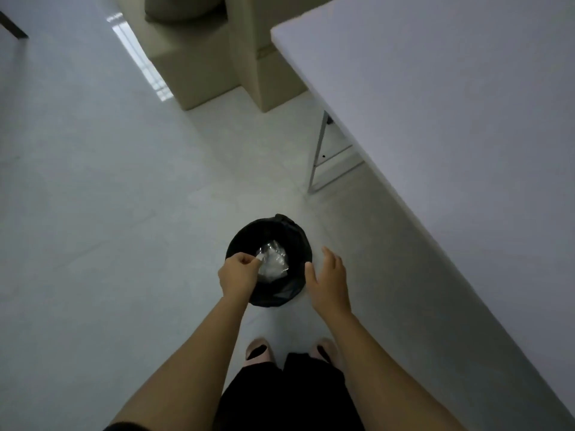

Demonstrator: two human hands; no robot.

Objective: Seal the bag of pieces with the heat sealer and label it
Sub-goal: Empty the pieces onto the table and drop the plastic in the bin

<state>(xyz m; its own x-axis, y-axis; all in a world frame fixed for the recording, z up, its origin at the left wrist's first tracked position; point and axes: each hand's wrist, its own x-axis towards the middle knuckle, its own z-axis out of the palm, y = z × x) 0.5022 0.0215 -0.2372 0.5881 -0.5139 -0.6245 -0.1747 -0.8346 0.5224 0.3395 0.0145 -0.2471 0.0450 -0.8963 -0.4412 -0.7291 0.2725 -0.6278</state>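
Fingers of the left hand (pixel 238 275) pinch clear plastic (pixel 273 258) over a bin (pixel 267 293); right hand (pixel 328 279) spread, pale floor (pixel 109 181).

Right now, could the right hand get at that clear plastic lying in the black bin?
Probably yes. The right hand is open beside the bin, whose mouth has no lid. The clear plastic lies uncovered inside. The left hand pinches something small and pale above the near edge, crowding only that side.

A crumpled clear plastic bag (pixel 272 259) lies inside a black-lined round bin (pixel 270 298). It sits near the bin's left rim, its contents too blurred to tell
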